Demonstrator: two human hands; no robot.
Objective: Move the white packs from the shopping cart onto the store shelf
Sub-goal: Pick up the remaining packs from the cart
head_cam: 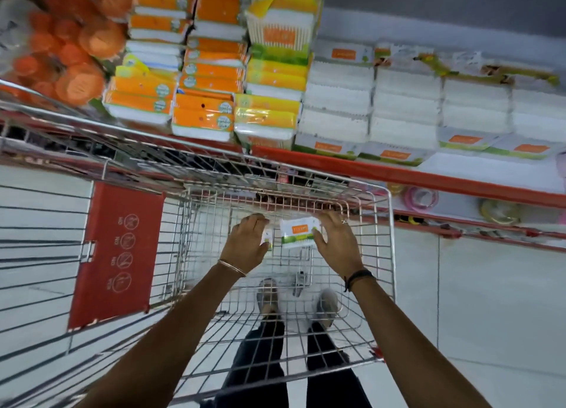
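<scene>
Both my arms reach down into the wire shopping cart (382, 254). A white pack (298, 233) with an orange label and a green strip lies at the cart's far end, between my hands. My right hand (335, 240) curls around its right edge, thumb on the pack. My left hand (248, 242) is just left of it, its fingers closed over another small white pack (268, 235), mostly hidden. On the store shelf (398, 174) above the cart, rows of similar white packs (404, 113) are stacked.
Orange and yellow packs (208, 101) fill the shelf's left half, with orange round items (70, 49) at far left. A red child-seat flap (119, 254) stands on the cart's left. A lower shelf (459, 220) holds round coils. My legs and shoes show through the cart floor.
</scene>
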